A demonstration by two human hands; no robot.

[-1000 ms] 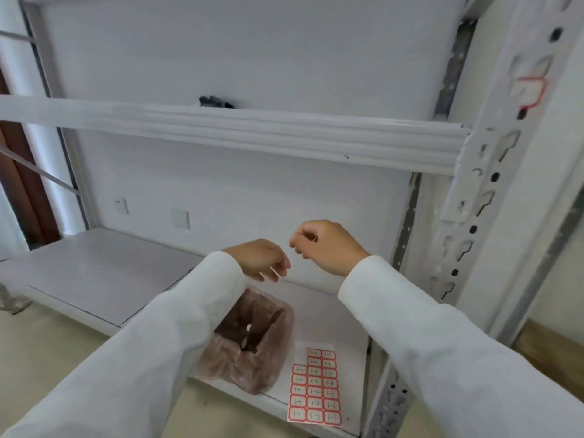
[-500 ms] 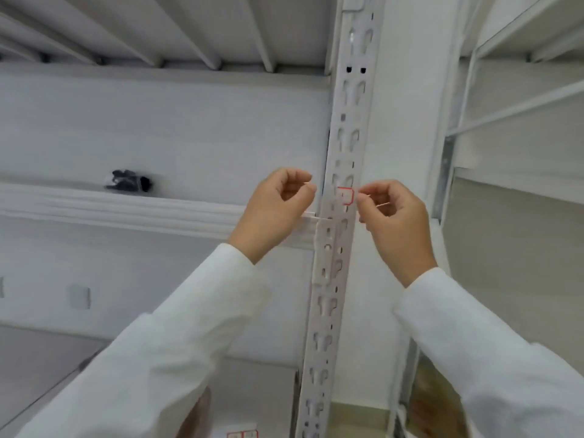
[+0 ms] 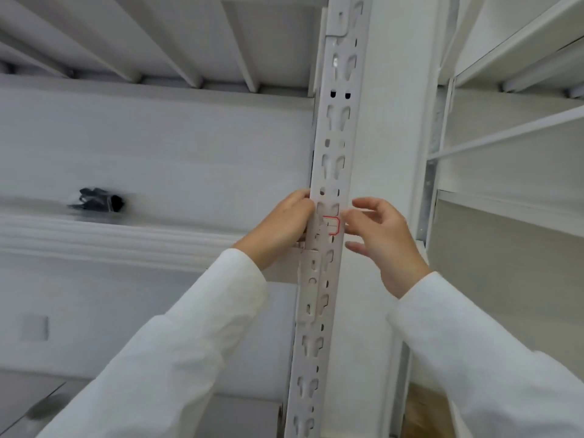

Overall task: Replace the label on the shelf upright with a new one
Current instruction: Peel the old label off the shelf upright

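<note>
So the red-edged label [image 3: 331, 225] sits on the shelf upright [image 3: 331, 172], left hand [image 3: 281, 229] curled against the post, right hand [image 3: 377, 230] open-fingered at its edge, probably needing a fingernail next to peel it.

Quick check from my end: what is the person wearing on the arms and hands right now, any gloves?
No gloves: the left hand and the right hand are bare, with no rings or watch visible. Both arms are covered by long, loose white sleeves, the left sleeve and the right sleeve, plain fabric with no markings, ending at the wrists.
</note>
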